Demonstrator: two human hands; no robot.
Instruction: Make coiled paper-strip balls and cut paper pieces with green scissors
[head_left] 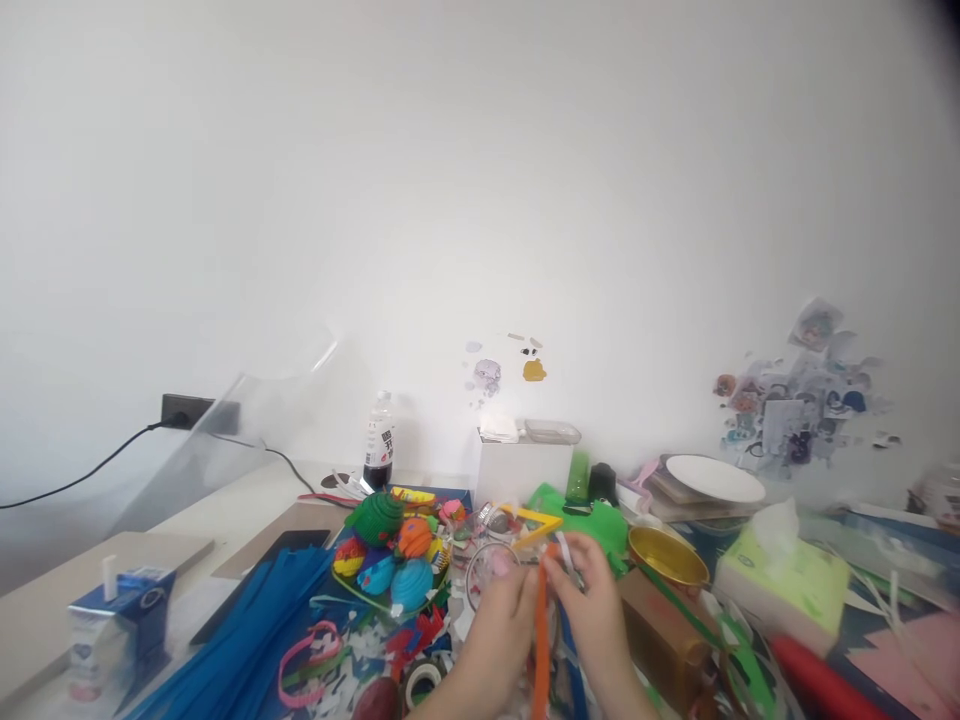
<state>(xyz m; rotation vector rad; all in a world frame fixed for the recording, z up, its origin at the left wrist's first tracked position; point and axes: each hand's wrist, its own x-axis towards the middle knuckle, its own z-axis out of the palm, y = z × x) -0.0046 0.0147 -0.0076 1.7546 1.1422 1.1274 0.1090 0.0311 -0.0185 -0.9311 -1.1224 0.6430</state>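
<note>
An orange strip point(541, 650) hangs down between my two hands above the cluttered middle of the table. The right fingertips pinch it near its top end, and my right hand point(592, 590) also has a narrow white strip point(564, 548) by its fingers. On the strip's other side, my left hand point(499, 620) is closed, its fingertips against the orange strip; the thumb and fingers partly hide the contact. Just beyond the hands lies a yellow triangular frame point(541, 525). A roll of tape point(422, 683) sits beside the left forearm.
Colourful wound balls point(411, 580) lie left of the hands, near blue strips point(251, 625) and a milk carton point(120, 635). At right are a gold bowl point(669, 555), a brown box point(667, 625) and a tissue pack point(784, 585). A dark-filled bottle point(379, 445) stands by the wall.
</note>
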